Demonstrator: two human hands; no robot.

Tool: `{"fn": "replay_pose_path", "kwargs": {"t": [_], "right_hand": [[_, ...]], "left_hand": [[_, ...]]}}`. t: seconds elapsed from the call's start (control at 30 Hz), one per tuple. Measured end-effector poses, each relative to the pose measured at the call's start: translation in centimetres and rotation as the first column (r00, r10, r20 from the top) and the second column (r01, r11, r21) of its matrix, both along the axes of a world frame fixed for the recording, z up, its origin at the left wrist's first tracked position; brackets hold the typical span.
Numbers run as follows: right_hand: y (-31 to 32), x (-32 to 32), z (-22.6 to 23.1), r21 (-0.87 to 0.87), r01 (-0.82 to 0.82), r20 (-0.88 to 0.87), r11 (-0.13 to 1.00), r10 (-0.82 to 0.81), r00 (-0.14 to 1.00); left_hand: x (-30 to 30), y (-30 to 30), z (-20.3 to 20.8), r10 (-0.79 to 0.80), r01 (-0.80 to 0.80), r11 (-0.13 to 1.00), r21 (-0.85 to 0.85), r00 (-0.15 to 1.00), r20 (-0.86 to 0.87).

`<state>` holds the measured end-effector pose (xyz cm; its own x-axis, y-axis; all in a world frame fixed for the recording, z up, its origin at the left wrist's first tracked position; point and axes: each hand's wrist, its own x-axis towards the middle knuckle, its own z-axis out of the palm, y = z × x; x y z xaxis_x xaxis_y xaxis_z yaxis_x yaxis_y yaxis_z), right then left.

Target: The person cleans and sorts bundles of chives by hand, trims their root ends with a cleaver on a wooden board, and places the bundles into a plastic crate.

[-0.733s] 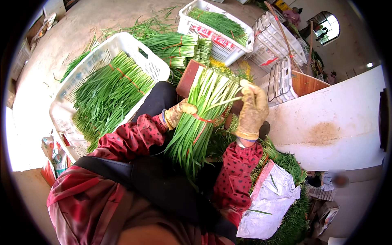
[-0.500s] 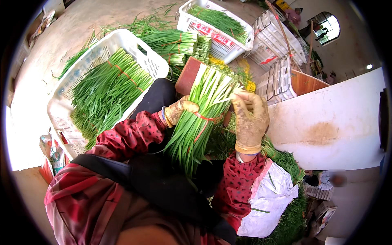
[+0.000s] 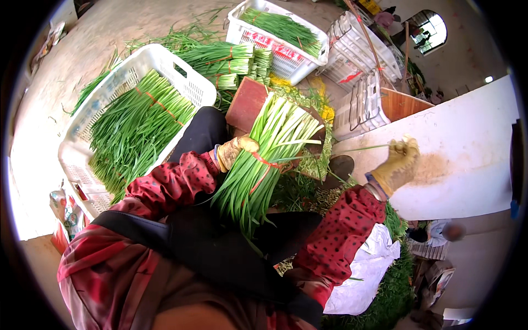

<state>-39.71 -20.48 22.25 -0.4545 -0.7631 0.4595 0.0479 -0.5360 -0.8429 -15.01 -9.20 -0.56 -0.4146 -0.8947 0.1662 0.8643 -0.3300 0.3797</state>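
Note:
My left hand (image 3: 235, 152), in a soiled yellowish glove, grips a bundle of garlic chives (image 3: 245, 190) at its red tie (image 3: 265, 160). The pale stem ends point up and away, while the green leaves hang toward my lap. Out to the right, my gloved right hand (image 3: 400, 166) is closed on a single chive stalk (image 3: 360, 148), stretched between it and the bundle's side. Whether the stalk's far end is free of the bundle I cannot tell. A reddish-brown block (image 3: 247, 105) lies just beyond the bundle.
At the left, a white crate (image 3: 190, 88) holds tied chives; another white crate (image 3: 275, 52) stands farther back. Tied bundles (image 3: 225, 60) are piled between them. To the right are stacked crates (image 3: 357, 110) and a white panel (image 3: 440, 159). A white sack (image 3: 366, 272) lies over loose greens.
My right hand has moved from the bundle's stem ends out to the right, drawing a chive stalk with it. My left hand still grips the bundle at the tie.

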Motion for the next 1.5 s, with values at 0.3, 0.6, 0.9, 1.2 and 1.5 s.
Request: {"fn": "replay_pose_path", "kwargs": {"t": [0.3, 0.6, 0.9, 1.2, 1.5], "right_hand": [[5.2, 5.8, -3.9, 0.186, -0.485, -0.685, 0.855, 0.467, 0.560], [0.7, 5.8, -7.7, 0.082, -0.208, -0.800, 0.975, 0.189, 0.569], [6.2, 7.0, -5.3, -0.002, -0.404, -0.957, 0.915, 0.115, 0.266], [-2.8, 1.4, -8.3, -0.240, 0.093, -0.940, 0.966, -0.255, 0.225], [9.2, 6.7, -14.9, 0.554, -0.586, -0.605, 0.592, 0.769, 0.205]], "left_hand": [[-1.1, -0.1, 0.5, -0.177, 0.178, 0.984, -0.019, 0.945, -0.276], [-1.6, -0.3, -0.5, -0.301, 0.306, 0.952, -0.019, 0.922, -0.244], [-1.5, -0.3, 0.7, -0.237, 0.249, 0.966, 0.068, 0.959, -0.155], [-0.6, -0.2, -0.7, 0.139, -0.172, 0.980, 0.103, 0.953, 0.268], [4.9, -1.5, 3.8, 0.771, -0.747, 0.590, 0.306, 0.634, 0.063]]}}
